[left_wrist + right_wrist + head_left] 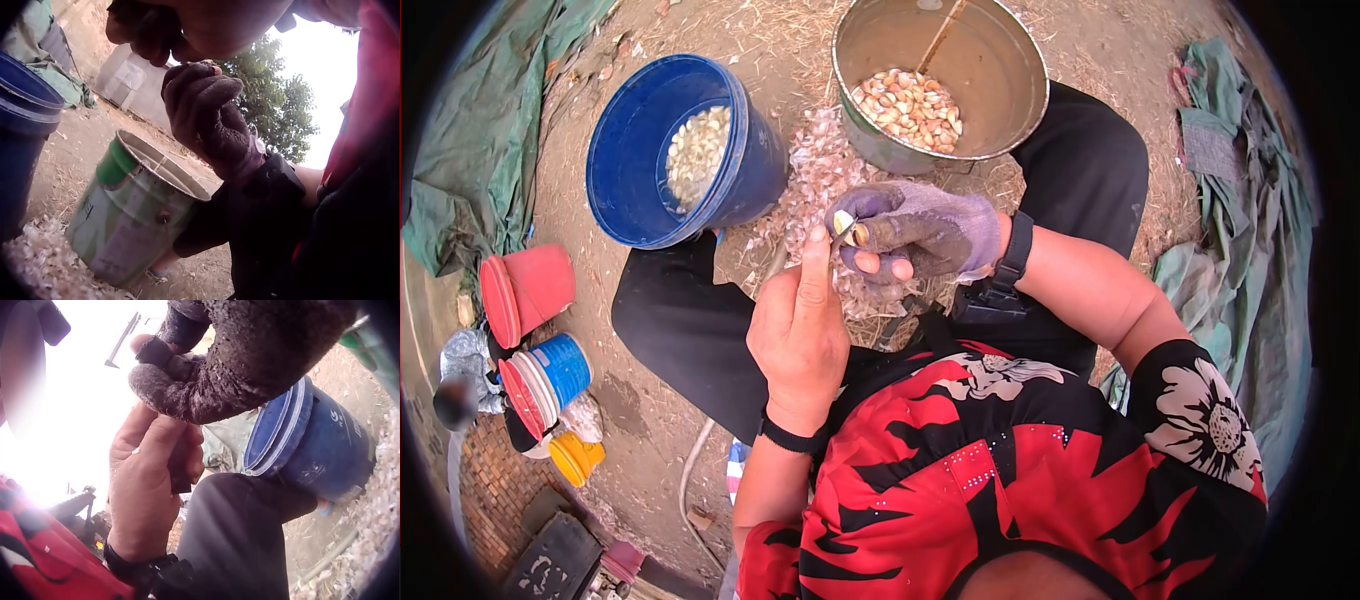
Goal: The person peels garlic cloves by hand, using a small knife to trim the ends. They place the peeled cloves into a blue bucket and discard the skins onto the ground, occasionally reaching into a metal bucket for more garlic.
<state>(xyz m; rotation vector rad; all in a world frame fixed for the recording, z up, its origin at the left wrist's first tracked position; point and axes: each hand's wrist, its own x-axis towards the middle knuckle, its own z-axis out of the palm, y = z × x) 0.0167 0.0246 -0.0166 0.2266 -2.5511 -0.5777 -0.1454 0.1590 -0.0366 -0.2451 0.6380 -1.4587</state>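
Note:
My bare left hand [800, 335] grips a small knife, with its index finger stretched along toward the blade. In the right wrist view the dark handle of the knife [181, 469] shows inside the curled fingers. A grey-purple glove with bare fingertips covers my right hand [930, 230], which pinches a pale garlic clove [842, 220] between thumb and fingers. The blade lies right at the clove. Ahead stands a metal bucket [880, 152] of reddish unpeeled cloves [910, 108] with a stick in it. A blue bucket [625, 150] at the left holds peeled whitish cloves [697, 150].
Garlic skins [815, 165] are heaped on the ground between the buckets and my legs. At the left stand red buckets [530, 290], a blue-and-white pail [560, 368] and a yellow container [577, 458]. Green tarps [1235, 250] lie at both sides.

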